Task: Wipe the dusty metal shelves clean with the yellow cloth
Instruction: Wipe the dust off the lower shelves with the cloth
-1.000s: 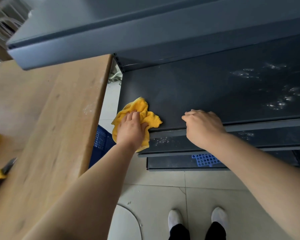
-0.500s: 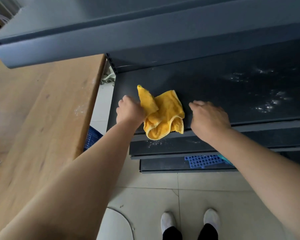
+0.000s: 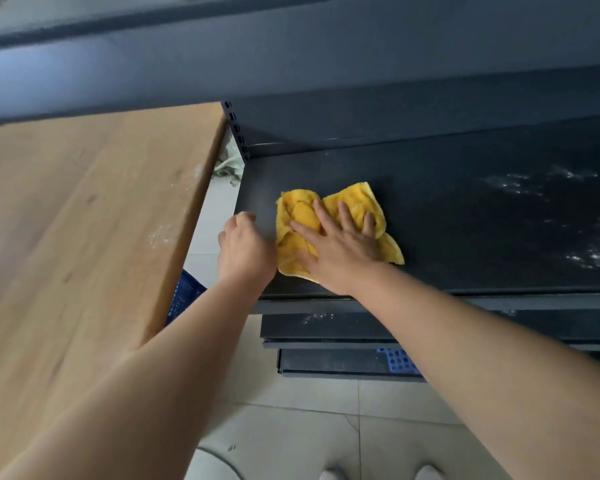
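Note:
The yellow cloth (image 3: 357, 199) lies crumpled on the left part of the dark metal shelf (image 3: 465, 220). My right hand (image 3: 340, 244) presses flat on the cloth with its fingers spread. My left hand (image 3: 245, 247) is curled into a loose fist at the shelf's left edge, right beside the cloth, with nothing visible in it. White dust patches (image 3: 589, 251) remain on the right part of the shelf. The surface around the cloth looks dark and free of dust.
An upper shelf (image 3: 291, 64) overhangs the work area. Lower shelves (image 3: 326, 327) with dust specks step out below, one holding a blue perforated tray (image 3: 399, 362). A wooden table (image 3: 84, 220) stands close on the left, with a blue basket (image 3: 184, 296) beneath it.
The cloth passed from my left hand to my right. My right hand moved left from the front lip onto the cloth, and my left hand let go and stays at the left edge.

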Available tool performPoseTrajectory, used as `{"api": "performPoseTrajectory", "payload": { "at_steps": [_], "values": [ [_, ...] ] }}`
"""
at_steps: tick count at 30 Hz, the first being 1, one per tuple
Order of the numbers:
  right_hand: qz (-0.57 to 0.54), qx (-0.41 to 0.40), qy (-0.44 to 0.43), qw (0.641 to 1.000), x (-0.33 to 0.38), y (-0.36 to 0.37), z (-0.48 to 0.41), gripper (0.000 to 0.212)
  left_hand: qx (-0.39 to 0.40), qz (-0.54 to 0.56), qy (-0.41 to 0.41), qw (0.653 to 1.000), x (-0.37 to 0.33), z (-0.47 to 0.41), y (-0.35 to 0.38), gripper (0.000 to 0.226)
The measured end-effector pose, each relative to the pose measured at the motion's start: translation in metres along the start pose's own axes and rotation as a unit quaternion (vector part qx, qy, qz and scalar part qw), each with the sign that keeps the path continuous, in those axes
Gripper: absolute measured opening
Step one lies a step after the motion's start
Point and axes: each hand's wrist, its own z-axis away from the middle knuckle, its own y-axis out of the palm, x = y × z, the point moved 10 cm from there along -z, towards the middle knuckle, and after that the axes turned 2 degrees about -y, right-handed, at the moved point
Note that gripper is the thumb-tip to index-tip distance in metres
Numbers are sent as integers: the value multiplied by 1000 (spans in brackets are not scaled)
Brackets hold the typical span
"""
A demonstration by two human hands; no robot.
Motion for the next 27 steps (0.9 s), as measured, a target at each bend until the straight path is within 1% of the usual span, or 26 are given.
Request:
{"api": "performPoseTrajectory", "payload": {
  "at_steps": [4,7,10,14,18,21,27],
  "values": [
    [-10,-7,33,999,-30,-15,-44,57,12,-7,47,999,-17,-18,4,44],
    [-18,-1,27,999,-43,-20,-69,56,14,-11,73,997,-40,-30,8,40],
    [-12,-7,16,1000,-53,-27,-91,56,9,-14,89,996,-67,-40,14,40],
    [-17,-36,59,997,-82,-40,-108,53,5,-13,97,995,-97,-49,24,40],
    [-25,-67,88,994,-115,-47,-94,53,17,-22,101,994,-119,-48,38,35],
    [-18,-66,124,990,-154,-48,-71,54,33,-23,92,995,-138,-39,54,32],
    [-16,-74,189,979,-241,-55,-17,54,82,-89,131,984,-193,0,104,48]
  ]
}}
